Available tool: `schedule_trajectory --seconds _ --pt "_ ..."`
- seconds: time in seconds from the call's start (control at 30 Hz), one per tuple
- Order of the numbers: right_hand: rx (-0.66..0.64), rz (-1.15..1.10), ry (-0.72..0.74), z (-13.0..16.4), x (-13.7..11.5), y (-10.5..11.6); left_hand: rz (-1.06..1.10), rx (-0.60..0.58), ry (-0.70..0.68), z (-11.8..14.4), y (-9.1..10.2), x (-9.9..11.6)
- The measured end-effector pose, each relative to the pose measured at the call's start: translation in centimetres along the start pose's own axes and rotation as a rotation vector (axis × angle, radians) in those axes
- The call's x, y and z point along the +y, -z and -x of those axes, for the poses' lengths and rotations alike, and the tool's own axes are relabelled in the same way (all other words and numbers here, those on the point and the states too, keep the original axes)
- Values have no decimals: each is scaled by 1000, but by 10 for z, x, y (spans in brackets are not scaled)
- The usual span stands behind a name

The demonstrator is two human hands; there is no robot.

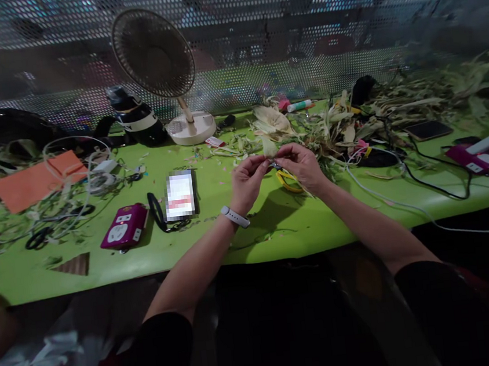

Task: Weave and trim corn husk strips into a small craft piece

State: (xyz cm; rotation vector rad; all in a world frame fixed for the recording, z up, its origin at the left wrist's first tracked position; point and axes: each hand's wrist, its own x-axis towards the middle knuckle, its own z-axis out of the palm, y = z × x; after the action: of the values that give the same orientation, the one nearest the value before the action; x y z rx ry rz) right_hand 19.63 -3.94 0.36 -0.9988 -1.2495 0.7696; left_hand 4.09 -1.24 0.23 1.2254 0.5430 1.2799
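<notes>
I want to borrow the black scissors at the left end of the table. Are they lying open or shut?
Shut, it seems: the black scissors lie flat on the green table, handle loops side by side. The blades are hard to make out.

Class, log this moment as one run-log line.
left hand: pinching small piece | right hand: pinching same piece | yellow scissors: on green table under right hand | husks: behind hands

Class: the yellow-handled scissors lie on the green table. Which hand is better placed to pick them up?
Probably the right hand: the yellow-handled scissors lie just under it, while the left hand sits farther off.
</notes>
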Motion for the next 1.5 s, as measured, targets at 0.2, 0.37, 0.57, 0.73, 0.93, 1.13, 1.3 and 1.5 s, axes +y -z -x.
schedule_trajectory --seconds 0.2,0.37,0.57,0.73,0.93,1.13,1.3,1.5 --pt "21 166 146 0 2 0 53 23 89 0 0 2" --pt "-26 638 575 3 -3 5 148 67 212 -3 0 6" --pt "-32 763 705 0 1 9 215 71 304 -2 0 9" --pt "-20 687 599 -1 1 8 212 48 310 -3 0 8" --pt "-33 576 476 0 -2 8 201 15 290 -4 1 5" --pt "-31 532 463 -2 -5 9 206 17 301 -4 3 3" --pt "-11 499 477 -2 -5 7 232 -5 286 -2 2 3" --pt "37 479 425 2 -6 3 187 -17 285 0 0 7"
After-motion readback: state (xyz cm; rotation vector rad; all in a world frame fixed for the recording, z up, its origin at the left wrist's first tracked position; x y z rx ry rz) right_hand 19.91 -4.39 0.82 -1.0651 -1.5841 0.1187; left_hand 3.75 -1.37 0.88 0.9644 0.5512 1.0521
